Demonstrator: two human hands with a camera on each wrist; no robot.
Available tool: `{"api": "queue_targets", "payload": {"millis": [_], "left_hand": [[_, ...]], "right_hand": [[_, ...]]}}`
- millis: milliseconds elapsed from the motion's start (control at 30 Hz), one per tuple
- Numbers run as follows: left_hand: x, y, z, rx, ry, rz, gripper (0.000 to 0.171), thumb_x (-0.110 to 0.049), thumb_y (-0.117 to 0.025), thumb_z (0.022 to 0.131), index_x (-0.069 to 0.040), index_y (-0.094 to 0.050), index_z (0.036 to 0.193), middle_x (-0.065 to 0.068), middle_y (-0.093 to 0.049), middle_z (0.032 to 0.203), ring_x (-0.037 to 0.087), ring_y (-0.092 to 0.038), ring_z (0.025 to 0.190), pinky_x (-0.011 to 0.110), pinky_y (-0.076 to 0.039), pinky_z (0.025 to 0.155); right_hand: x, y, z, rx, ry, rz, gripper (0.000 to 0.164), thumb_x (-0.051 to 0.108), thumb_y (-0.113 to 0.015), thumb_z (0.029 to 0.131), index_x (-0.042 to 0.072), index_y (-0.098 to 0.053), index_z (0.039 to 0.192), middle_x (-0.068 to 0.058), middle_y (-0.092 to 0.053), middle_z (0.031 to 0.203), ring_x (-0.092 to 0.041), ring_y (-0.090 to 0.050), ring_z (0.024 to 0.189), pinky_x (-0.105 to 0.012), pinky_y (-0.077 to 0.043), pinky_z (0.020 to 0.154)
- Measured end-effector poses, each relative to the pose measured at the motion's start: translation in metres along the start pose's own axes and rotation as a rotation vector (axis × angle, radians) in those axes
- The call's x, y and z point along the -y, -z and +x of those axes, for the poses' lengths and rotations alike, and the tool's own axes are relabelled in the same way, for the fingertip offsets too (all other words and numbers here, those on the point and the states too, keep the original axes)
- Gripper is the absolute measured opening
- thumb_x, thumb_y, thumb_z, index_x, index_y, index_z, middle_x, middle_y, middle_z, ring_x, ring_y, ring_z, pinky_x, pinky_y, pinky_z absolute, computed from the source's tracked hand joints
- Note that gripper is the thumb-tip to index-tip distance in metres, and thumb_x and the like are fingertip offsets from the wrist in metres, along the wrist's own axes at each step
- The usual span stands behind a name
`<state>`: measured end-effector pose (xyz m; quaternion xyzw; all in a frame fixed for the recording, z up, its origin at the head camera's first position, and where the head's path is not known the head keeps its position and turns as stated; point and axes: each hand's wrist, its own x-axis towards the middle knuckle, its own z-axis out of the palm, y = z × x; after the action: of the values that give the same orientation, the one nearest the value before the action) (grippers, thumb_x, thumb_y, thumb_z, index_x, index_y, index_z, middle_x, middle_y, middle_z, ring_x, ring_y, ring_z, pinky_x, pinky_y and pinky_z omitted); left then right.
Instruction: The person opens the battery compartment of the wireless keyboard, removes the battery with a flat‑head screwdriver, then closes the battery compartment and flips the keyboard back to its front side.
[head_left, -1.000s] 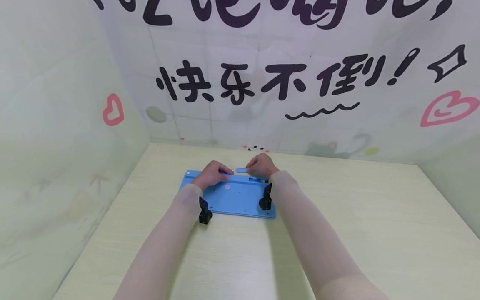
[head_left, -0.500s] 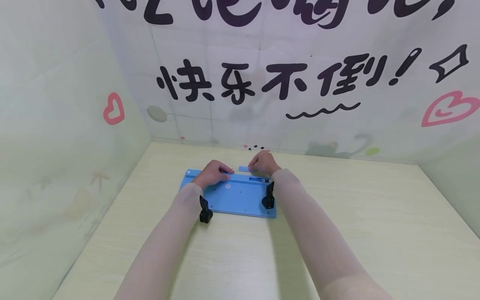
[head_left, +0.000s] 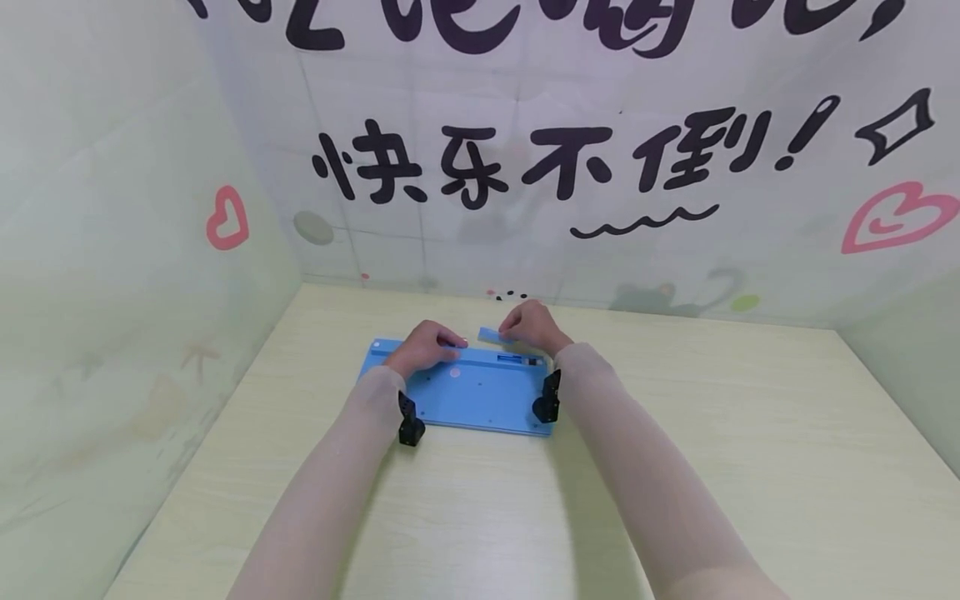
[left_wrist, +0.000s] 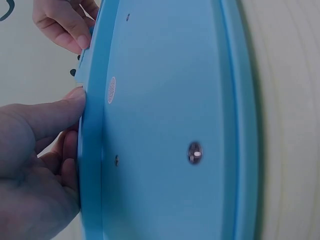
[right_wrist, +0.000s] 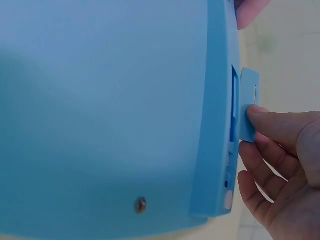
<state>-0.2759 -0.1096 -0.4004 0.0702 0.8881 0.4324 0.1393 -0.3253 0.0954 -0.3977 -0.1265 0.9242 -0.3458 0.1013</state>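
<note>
My left hand [head_left: 423,346] grips the far edge of a blue, flat, rectangular panel [head_left: 480,404], thumb and bent fingers closed on its raised bar. My right hand [head_left: 532,325] pinches a small, thin, blue rectangular piece [head_left: 491,335] between thumb and fingers; the remaining fingers are bent and loose.

Position: the panel lies on a pale wood-grain table [head_left: 750,467], near the table's far edge and closer to its far left corner than to its far right one. The small piece is held just beyond the panel's far edge, beside the long recess [head_left: 510,358] near the right end of the bar. Contact between piece and panel: cannot tell. A thin pale line runs along part of the piece.

Panel surface: a pink-edged oval mark [head_left: 455,373] and several metal screws [left_wrist: 195,152]. The recess shows blue and dark parts, too small to identify.

Both forearms, in light sleeves [head_left: 322,492], reach in from the table's near edge. Behind the table's far edge hangs a pale wall covering [head_left: 480,250] with large black characters.
</note>
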Motion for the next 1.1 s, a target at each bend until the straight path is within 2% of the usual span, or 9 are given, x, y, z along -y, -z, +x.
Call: {"api": "queue_targets", "payload": {"millis": [167,600,633,667,800,867,900,1100], "left_hand": [[0.002,-0.001,-0.001,-0.005,-0.003,0.005,0.023,-0.003,-0.061,0.087,-0.003,-0.067,0.109,0.01,-0.062,0.115,0.026,-0.051,0.112,0.038,-0.039,0.095],[0.003,-0.003,-0.001,-0.008,-0.011,0.011,0.023,-0.003,-0.061,0.087,-0.003,-0.067,0.109,0.01,-0.061,0.115,0.027,-0.052,0.11,0.038,-0.04,0.094],[0.002,-0.003,0.0,-0.009,-0.012,0.013,0.023,-0.003,-0.06,0.087,-0.003,-0.067,0.109,0.01,-0.061,0.115,0.027,-0.052,0.11,0.038,-0.04,0.094],[0.002,-0.003,0.0,-0.008,-0.015,0.014,0.023,-0.003,-0.06,0.087,-0.003,-0.067,0.109,0.01,-0.061,0.115,0.027,-0.052,0.11,0.038,-0.04,0.094],[0.002,-0.003,-0.001,-0.007,-0.015,0.016,0.023,-0.003,-0.06,0.087,-0.003,-0.067,0.109,0.01,-0.061,0.115,0.027,-0.052,0.11,0.038,-0.04,0.094],[0.001,-0.003,-0.001,-0.007,-0.012,0.016,0.023,-0.003,-0.06,0.087,-0.004,-0.067,0.109,0.01,-0.061,0.115,0.027,-0.052,0.11,0.038,-0.04,0.094],[0.001,-0.003,-0.001,-0.007,-0.01,0.015,0.023,-0.003,-0.06,0.087,-0.004,-0.067,0.109,0.01,-0.061,0.115,0.027,-0.052,0.11,0.038,-0.04,0.094],[0.001,-0.003,-0.001,-0.012,-0.014,0.012,0.023,-0.003,-0.061,0.087,-0.003,-0.067,0.109,0.011,-0.061,0.115,0.027,-0.052,0.109,0.037,-0.041,0.093]], "right_hand": [[0.003,0.006,-0.005,0.008,0.042,-0.015,0.007,0.004,-0.067,0.082,0.0,-0.07,0.087,-0.01,-0.066,0.088,-0.021,-0.059,0.08,-0.032,-0.049,0.074],[0.006,0.019,-0.019,0.117,0.108,-0.089,0.004,0.003,-0.067,0.082,0.002,-0.069,0.085,-0.005,-0.065,0.081,-0.018,-0.058,0.076,-0.03,-0.049,0.074],[0.006,0.02,-0.02,0.122,0.115,-0.092,0.003,0.003,-0.066,0.082,0.002,-0.069,0.084,-0.005,-0.065,0.08,-0.018,-0.058,0.076,-0.031,-0.049,0.075],[0.006,0.021,-0.022,0.126,0.128,-0.101,0.003,0.003,-0.066,0.082,0.003,-0.069,0.084,-0.005,-0.065,0.079,-0.018,-0.058,0.075,-0.032,-0.047,0.082],[0.005,0.022,-0.027,0.157,0.151,-0.113,0.004,0.002,-0.065,0.083,0.004,-0.069,0.082,-0.004,-0.064,0.078,-0.017,-0.057,0.074,-0.033,-0.046,0.083],[0.005,0.022,-0.029,0.172,0.148,-0.123,0.005,0.003,-0.065,0.083,0.005,-0.069,0.082,-0.003,-0.064,0.079,-0.017,-0.057,0.074,-0.032,-0.047,0.082],[0.005,0.022,-0.03,0.181,0.14,-0.123,0.005,0.003,-0.065,0.084,0.005,-0.069,0.082,-0.003,-0.064,0.08,-0.017,-0.056,0.074,-0.03,-0.049,0.074],[0.005,0.023,-0.036,0.186,0.134,-0.139,0.004,0.006,-0.065,0.084,0.004,-0.068,0.083,-0.003,-0.064,0.079,-0.017,-0.055,0.072,-0.028,-0.049,0.072]]}}
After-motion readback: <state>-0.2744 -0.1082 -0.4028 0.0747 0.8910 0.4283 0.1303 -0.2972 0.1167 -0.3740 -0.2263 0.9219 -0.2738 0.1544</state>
